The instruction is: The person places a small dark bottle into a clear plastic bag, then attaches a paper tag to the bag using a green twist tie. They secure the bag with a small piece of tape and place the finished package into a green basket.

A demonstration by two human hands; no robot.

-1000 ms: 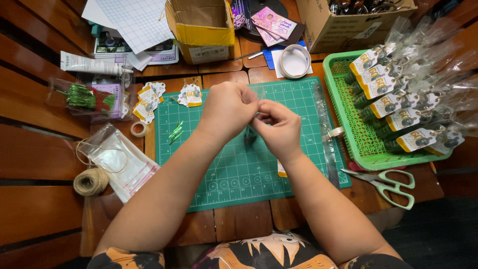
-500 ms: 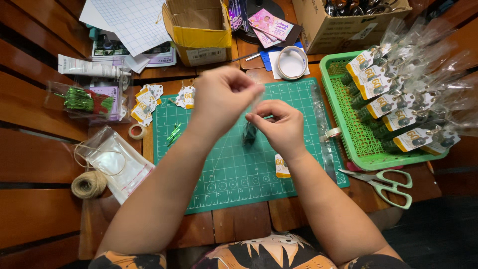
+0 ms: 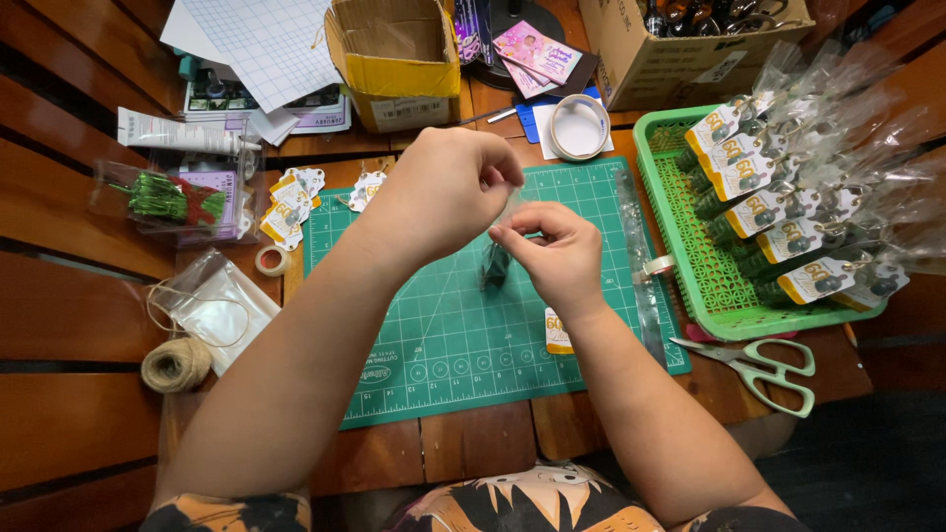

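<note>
Both hands are pinched shut up over the green cutting mat (image 3: 443,335): left hand (image 3: 443,192) and right hand (image 3: 552,246) grip a small clear bag (image 3: 496,258) holding something dark. Thin slippery plastic, so it could easily slip out and drop.

1. Wooden slat table (image 3: 69,325), bearing everything.
2. Green cutting mat (image 3: 463,345), lying at centre.
3. Green basket (image 3: 705,261), sitting just right of the mat.
4. Scissors (image 3: 764,366), lying below the basket.
5. Twine ball (image 3: 175,365), resting at left.
6. Tape roll (image 3: 271,260), lying beside the mat.
7. Yellow cardboard box (image 3: 394,64), standing behind.
</note>
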